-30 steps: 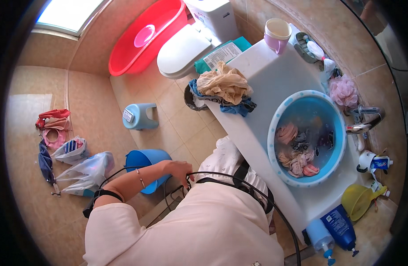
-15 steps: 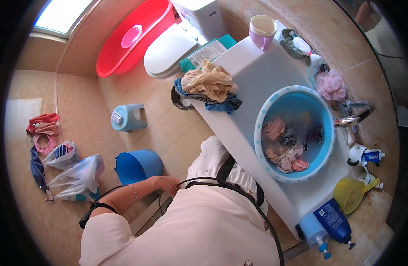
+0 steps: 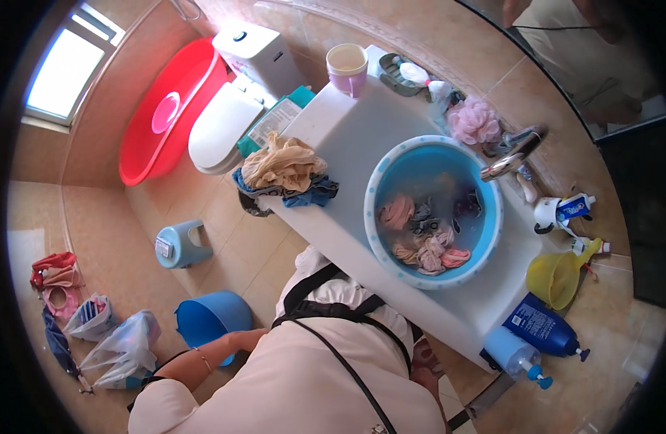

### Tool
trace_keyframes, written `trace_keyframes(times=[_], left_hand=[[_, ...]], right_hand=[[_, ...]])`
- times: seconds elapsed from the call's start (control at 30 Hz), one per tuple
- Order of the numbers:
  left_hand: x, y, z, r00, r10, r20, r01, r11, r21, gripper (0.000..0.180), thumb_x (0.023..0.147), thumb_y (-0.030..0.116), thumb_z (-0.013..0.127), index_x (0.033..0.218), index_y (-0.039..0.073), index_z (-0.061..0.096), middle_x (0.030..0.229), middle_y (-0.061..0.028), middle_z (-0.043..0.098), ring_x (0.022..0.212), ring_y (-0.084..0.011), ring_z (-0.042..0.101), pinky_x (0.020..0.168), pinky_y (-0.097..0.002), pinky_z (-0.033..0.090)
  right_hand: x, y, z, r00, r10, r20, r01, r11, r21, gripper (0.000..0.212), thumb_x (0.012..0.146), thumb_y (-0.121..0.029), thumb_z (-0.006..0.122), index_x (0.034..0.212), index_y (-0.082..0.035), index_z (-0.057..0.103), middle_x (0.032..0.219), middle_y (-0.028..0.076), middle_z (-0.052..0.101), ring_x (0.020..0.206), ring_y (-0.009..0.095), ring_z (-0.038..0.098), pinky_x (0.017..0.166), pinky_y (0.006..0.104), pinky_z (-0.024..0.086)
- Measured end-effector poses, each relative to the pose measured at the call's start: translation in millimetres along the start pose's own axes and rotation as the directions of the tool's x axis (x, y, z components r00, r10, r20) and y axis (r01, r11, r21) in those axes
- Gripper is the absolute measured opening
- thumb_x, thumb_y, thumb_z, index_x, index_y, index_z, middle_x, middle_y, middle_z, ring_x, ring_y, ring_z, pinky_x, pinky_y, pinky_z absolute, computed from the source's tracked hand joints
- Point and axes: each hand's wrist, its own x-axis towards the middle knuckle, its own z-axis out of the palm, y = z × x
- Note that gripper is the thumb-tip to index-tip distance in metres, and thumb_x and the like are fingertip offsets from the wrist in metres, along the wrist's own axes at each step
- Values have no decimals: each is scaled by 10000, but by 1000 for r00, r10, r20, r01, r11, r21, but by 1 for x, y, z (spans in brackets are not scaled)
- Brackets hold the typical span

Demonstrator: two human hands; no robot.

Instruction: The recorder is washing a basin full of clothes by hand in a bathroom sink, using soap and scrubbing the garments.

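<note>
My left hand [image 3: 250, 338] hangs beside my waist, near a blue bucket [image 3: 216, 318] on the floor; its fingers are hidden behind my body. Low beside my right hip, my right hand [image 3: 424, 365] is partly in view in shadow next to the sink's front edge, its fingers unclear. A blue basin [image 3: 434, 181] with a spotted white rim stands in the white sink [image 3: 347, 152]. Cloudy water fills it, with pink clothes [image 3: 430, 253] and dark clothes [image 3: 423, 220] soaking. Beige and blue clothes [image 3: 284, 163] lie bunched on the sink's far-left corner.
A chrome faucet [image 3: 515, 153] reaches over the basin. Along the sink stand a mug [image 3: 347, 69], a pink bath puff [image 3: 474, 121], a yellow ladle [image 3: 552, 281] and pump bottles [image 3: 543, 329]. A blue stool [image 3: 185, 244], toilet [image 3: 224, 130] and red tub [image 3: 167, 116] are leftward.
The view has turned, so the sink and basin sit further left in the picture. My right hand has come into view beside my hip. The basin's clothes look unchanged.
</note>
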Motion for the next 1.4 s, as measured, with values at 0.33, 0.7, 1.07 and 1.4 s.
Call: trace_keyframes(times=[0.33, 0.7, 1.07, 1.4], left_hand=[[-9, 178, -173, 556, 317, -768, 354, 746, 564, 245, 755, 168, 652, 962, 39, 633, 847, -177, 645, 807, -340, 619, 697, -418, 494], [145, 323, -139, 640, 723, -260, -432, 618, 656, 216, 779, 91, 644, 983, 19, 645, 784, -155, 630, 733, -246, 626, 679, -334, 495], [244, 331, -116, 700, 570, -430, 99, 518, 849, 922, 651, 381, 699, 1400, 88, 249, 1281, -289, 386, 1161, -433, 405, 915, -496, 390], [326, 303, -143, 893, 274, -357, 200, 470, 860, 1017, 555, 527, 737, 1367, 87, 310, 1396, -248, 241, 1255, -426, 254, 1014, -548, 215]], right_hand=[[63, -40, -19, 859, 228, 459, -85, 947, -311, 136, 696, -58, 598, 803, -42, 681, 778, 124, 652, 752, 299, 619, 731, 385, 494], [279, -19, -80, 993, 77, -93, -99, 960, -262, 474, 696, -135, 715, 1135, -36, 566, 850, 111, 667, 827, 237, 639, 738, 323, 497], [370, 15, -90, 789, 210, -577, -21, 948, 316, 611, 646, -127, 664, 1229, -90, 483, 1158, 163, 551, 1033, 272, 556, 874, 348, 447], [393, 118, -12, 925, -97, -368, -229, 631, -741, 475, 808, -288, 546, 1202, -26, 509, 1225, 237, 465, 1075, 371, 483, 919, 446, 392]])
